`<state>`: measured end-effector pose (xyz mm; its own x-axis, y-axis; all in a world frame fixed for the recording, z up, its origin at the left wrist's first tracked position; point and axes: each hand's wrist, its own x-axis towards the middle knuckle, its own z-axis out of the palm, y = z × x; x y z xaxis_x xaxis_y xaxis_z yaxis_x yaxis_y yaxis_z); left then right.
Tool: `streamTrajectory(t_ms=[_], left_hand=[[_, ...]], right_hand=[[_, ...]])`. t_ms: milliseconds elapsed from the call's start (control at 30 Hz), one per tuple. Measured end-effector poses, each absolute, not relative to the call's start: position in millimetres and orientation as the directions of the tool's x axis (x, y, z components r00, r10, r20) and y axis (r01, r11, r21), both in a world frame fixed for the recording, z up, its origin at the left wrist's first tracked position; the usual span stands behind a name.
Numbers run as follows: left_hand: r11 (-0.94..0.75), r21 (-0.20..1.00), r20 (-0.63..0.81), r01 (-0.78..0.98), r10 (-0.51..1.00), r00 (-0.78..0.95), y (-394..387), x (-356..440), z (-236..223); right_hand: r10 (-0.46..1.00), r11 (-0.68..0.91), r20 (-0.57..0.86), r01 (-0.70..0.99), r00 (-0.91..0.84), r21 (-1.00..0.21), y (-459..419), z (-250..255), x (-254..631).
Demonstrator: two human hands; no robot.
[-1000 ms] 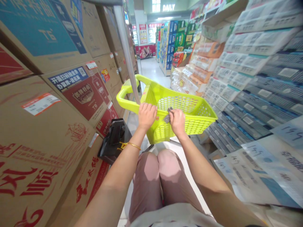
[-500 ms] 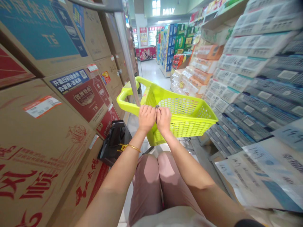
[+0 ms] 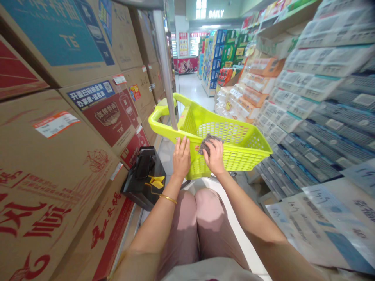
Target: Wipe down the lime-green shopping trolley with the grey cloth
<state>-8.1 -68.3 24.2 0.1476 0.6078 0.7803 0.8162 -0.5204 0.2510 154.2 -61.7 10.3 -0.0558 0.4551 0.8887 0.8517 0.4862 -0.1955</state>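
Note:
In front of my knees stands a yellow-green plastic shopping basket cart (image 3: 238,158) with perforated sides and a looped handle (image 3: 158,123) at its left end. My left hand (image 3: 182,158) lies flat on the cart's near side, below the handle, fingers stretched out and holding nothing. A crumpled grey cloth (image 3: 208,143) is in my right hand (image 3: 215,156), pressed on the cart's near top rim. A small red and yellow sticker shows on the cart's side beside the cloth.
Stacked cardboard cartons (image 3: 84,156) line the left side. A black bag (image 3: 145,175) stands on the floor beside my left forearm. A metal pole (image 3: 166,66) rises behind the cart handle. Piled packaged goods (image 3: 316,121) rise on the right, and an aisle floor (image 3: 190,86) runs ahead.
My hands were together at the cart's near rim and have moved apart. The left now lies flat on the side; the right has shifted right, with the grey cloth now plainly visible.

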Motion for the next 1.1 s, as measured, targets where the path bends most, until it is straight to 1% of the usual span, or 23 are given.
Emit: streamTrajectory(t_ms=[100,167,267,367,533,600,733,800,867,1000,1100], left_hand=[[-0.432,0.437,0.786,0.789,0.610,-0.102,-78,-1,10],[-0.382,0.551,0.752,0.742,0.612,-0.244,-80,5,7],[-0.352,0.680,0.672,0.643,0.650,-0.354,-77,15,8],[-0.308,0.755,0.601,0.579,0.676,-0.425,-70,24,12],[-0.260,0.816,0.529,0.516,0.695,-0.487,-54,31,15],[-0.268,0.837,0.501,0.477,0.726,-0.471,-46,31,15],[-0.279,0.870,0.446,0.407,0.798,-0.406,-33,32,10],[-0.278,0.872,0.441,0.402,0.802,-0.403,-30,34,6],[-0.288,0.871,0.450,0.399,0.796,-0.406,-27,38,2],[-0.332,0.865,0.476,0.376,0.780,-0.406,-24,45,-5],[-0.340,0.864,0.481,0.371,0.774,-0.411,-22,47,-7]], right_hand=[[0.454,0.479,0.890,0.856,-0.053,-0.193,-67,-5,151],[0.475,0.498,0.878,0.842,-0.064,-0.208,-71,-11,148],[0.491,0.555,0.860,0.811,-0.140,-0.185,-73,-7,142],[0.475,0.579,0.855,0.806,-0.206,-0.127,-67,7,135],[0.449,0.570,0.850,0.821,-0.276,-0.035,-50,17,131],[0.481,0.554,0.832,0.831,-0.276,-0.044,-43,10,132],[0.545,0.522,0.807,0.845,-0.228,-0.114,-32,-11,136],[0.535,0.523,0.818,0.843,-0.211,-0.125,-28,-23,140],[0.516,0.520,0.829,0.848,-0.215,-0.104,-26,-35,146],[0.524,0.543,0.793,0.839,-0.310,-0.031,-29,-55,158],[0.531,0.586,0.762,0.810,-0.371,-0.014,-32,-55,161]])
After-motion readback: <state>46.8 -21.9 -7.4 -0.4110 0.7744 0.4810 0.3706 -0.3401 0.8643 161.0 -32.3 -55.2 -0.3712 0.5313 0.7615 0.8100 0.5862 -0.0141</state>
